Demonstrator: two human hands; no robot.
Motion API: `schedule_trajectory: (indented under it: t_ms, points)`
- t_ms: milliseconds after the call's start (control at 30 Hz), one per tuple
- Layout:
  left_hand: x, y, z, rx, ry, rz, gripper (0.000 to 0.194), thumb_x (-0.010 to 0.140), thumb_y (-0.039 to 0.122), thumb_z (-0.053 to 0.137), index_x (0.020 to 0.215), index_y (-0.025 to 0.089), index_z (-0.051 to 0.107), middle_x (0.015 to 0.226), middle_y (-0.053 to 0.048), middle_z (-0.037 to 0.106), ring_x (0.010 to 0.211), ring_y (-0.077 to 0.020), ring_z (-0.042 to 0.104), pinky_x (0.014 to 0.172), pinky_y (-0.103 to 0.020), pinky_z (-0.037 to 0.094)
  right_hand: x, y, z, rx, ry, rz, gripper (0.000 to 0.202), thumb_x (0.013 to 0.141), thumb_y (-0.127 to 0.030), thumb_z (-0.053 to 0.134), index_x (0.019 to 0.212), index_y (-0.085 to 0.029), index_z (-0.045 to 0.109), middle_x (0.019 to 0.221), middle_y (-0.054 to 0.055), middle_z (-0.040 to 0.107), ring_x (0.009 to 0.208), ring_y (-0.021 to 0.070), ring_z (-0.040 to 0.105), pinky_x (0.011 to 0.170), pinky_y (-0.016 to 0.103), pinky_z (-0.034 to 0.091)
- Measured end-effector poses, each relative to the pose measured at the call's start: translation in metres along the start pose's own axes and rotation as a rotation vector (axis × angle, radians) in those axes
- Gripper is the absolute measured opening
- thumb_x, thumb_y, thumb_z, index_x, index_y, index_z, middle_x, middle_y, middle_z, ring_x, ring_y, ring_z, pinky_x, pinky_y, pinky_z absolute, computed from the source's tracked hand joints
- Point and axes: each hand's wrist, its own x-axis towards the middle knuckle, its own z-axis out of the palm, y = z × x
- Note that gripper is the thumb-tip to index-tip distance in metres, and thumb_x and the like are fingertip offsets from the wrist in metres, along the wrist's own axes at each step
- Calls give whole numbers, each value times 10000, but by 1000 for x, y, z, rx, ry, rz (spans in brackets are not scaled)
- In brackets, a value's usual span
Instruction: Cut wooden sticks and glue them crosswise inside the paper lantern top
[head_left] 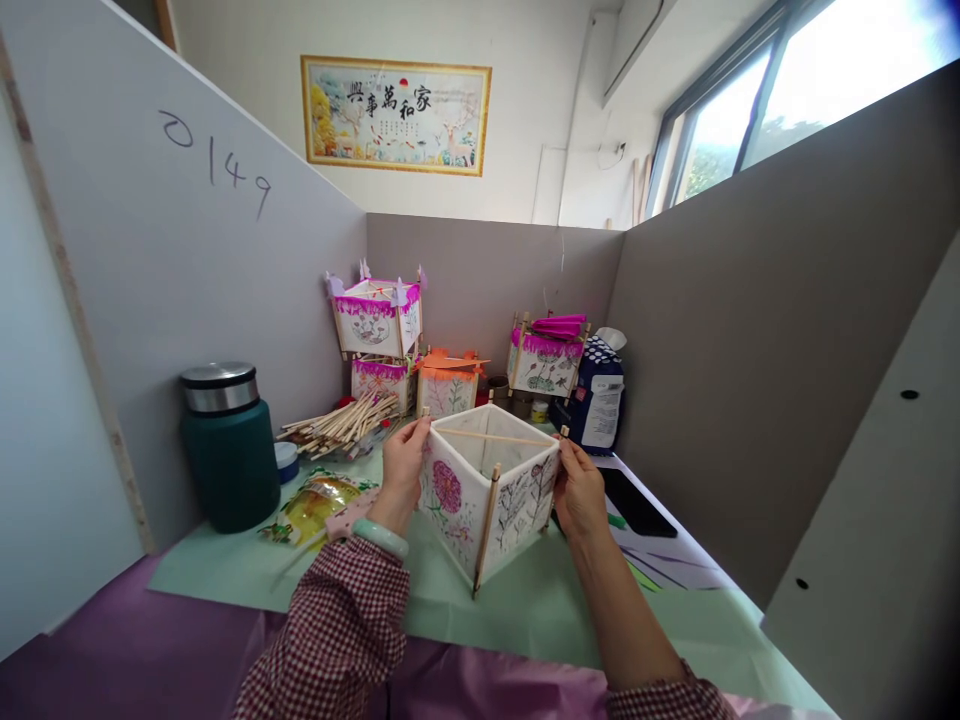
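Note:
A four-sided white paper lantern frame with wooden corner sticks is held upright over the green table cover. Its left panel shows a pink flower, its right one dark plant drawings. A thin stick spans the open top from corner to corner. My left hand pinches the left corner near the stick's end. At the opposite corner, my right hand grips the post between thumb and fingers. The near corner post points toward me, its lower end close to the green cover.
Behind stand finished lanterns with magenta and orange trim, another magenta-trimmed one, and a blue tissue pack. At left are a green bottle, a stick pile and a yellow packet. A black tablet-like slab lies right.

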Motion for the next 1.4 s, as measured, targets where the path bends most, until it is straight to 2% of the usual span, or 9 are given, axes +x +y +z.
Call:
schedule_trajectory:
  t_ms: [233,400,567,867,1067,1400]
  points:
    - [2,1,-7,54,-39,-34,521,541,522,771,861,113,727,852,-81,694,728,-169,577,630,-257,421,0,2,-6,-10,-8,65,382,696,-517,685,914,-204,700,883,25,719,814,200,653,726,322,536]
    - [6,7,-20,126,-65,8,534,628,517,723,1028,164,708,1023,-100,691,878,-190,596,713,-280,434,-8,5,-21,-93,-10,49,390,720,-476,694,1011,-216,699,1004,25,706,929,199,619,828,331,490]
    - [7,12,-19,217,-30,59,461,616,470,735,926,130,730,1015,-127,699,898,-218,597,730,-295,422,-5,5,-27,-142,12,22,393,707,-456,708,1008,-203,708,1022,42,702,970,224,604,855,363,473]
    - [4,11,-4,270,9,104,372,612,474,721,765,135,734,804,-77,699,779,-205,568,668,-275,392,4,-1,-14,-112,9,68,383,696,-494,697,926,-190,729,931,38,722,836,200,624,706,298,494]
    - [4,15,-2,300,29,67,369,578,465,733,710,121,735,647,-50,653,628,-166,504,591,-267,355,4,-3,-10,-69,21,102,363,660,-486,721,859,-184,739,811,20,718,701,174,602,608,278,475]
    - [1,18,-1,315,42,55,363,563,480,738,674,134,728,619,-35,632,620,-155,494,586,-260,351,1,-6,-8,-71,-2,115,408,618,-521,735,840,-178,730,751,13,697,644,159,570,561,269,451]
